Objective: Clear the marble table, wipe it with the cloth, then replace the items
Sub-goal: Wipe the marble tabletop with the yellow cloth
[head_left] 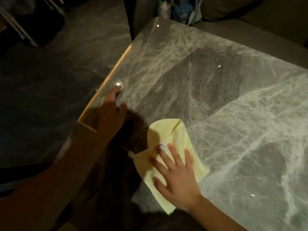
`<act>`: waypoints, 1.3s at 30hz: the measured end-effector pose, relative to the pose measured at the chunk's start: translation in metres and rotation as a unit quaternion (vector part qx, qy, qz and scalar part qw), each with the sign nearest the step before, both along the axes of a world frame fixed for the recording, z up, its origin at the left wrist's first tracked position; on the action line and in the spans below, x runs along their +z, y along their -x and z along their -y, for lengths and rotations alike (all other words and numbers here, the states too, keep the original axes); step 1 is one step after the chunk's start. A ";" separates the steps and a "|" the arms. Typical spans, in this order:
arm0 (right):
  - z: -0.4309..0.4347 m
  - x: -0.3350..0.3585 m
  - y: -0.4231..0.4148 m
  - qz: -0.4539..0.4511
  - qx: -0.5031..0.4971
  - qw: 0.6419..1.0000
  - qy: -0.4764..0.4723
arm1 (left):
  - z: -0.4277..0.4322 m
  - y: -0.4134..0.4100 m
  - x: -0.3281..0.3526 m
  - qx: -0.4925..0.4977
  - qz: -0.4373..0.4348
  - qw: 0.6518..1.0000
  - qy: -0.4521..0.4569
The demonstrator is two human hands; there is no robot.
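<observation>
The grey marble table point(208, 80) with white veins fills the right and middle of the head view. A pale yellow cloth point(168, 135) lies folded on its near part. My right hand point(176, 177) presses flat on the cloth, fingers spread. My left hand point(111, 112) rests on the table near its left edge, fingers apart and holding nothing. A dark shadow lies between the two hands.
A dark marble-patterned floor point(50, 80) lies left of the table. Beyond the far edge sits a grey sofa point(250, 17) with a plastic bag point(181, 10) of items on it. Dark furniture point(30, 22) stands at the top left.
</observation>
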State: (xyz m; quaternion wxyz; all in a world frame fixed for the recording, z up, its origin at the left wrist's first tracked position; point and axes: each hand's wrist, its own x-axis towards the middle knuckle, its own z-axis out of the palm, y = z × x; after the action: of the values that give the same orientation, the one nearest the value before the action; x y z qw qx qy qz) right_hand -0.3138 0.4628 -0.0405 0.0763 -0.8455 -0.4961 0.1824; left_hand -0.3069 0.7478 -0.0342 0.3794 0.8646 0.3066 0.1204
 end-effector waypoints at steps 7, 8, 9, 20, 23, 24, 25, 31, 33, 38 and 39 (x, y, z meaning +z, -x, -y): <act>-0.049 -0.010 -0.010 0.032 -0.036 0.998 0.033 | -0.012 0.069 -0.011 -0.005 -0.206 0.967 -0.153; -0.061 -0.012 -0.016 0.041 -0.036 0.998 0.034 | -0.010 0.067 -0.014 -0.001 -0.205 0.967 -0.151; -0.075 -0.014 -0.025 0.048 -0.033 0.998 0.034 | -0.009 0.065 -0.017 0.006 -0.203 0.967 -0.152; -0.236 -0.018 -0.145 0.071 -0.041 0.997 0.002 | -0.012 0.063 -0.028 0.005 -0.203 0.965 -0.165; -0.270 -0.019 -0.174 0.085 -0.045 0.995 -0.016 | -0.012 0.061 -0.026 0.006 -0.205 0.965 -0.163; -0.276 -0.020 -0.180 0.089 -0.049 0.995 -0.025 | -0.012 0.061 -0.026 0.006 -0.210 0.964 -0.162; -0.280 -0.021 -0.183 0.092 -0.053 0.994 -0.030 | -0.012 0.061 -0.026 0.006 -0.211 0.964 -0.160; -0.273 -0.019 -0.177 0.096 -0.039 0.995 -0.017 | -0.013 0.062 -0.026 0.009 -0.189 0.969 -0.156; -0.257 -0.015 -0.161 0.085 -0.020 0.996 -0.009 | -0.012 0.063 -0.026 0.014 -0.171 0.975 -0.143; -0.203 -0.013 -0.104 0.057 0.030 0.998 0.018 | -0.012 0.062 -0.012 0.064 -0.115 0.987 -0.091; -0.191 -0.014 -0.090 0.045 0.033 0.998 0.010 | -0.007 0.060 -0.002 0.100 -0.100 0.989 -0.050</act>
State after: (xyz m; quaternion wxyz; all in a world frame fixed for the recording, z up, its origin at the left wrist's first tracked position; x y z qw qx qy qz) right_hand -0.2242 0.6534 -0.0550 0.0392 -0.8367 -0.5247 0.1518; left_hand -0.3672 0.7549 -0.0360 0.2890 0.8554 0.4212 0.0862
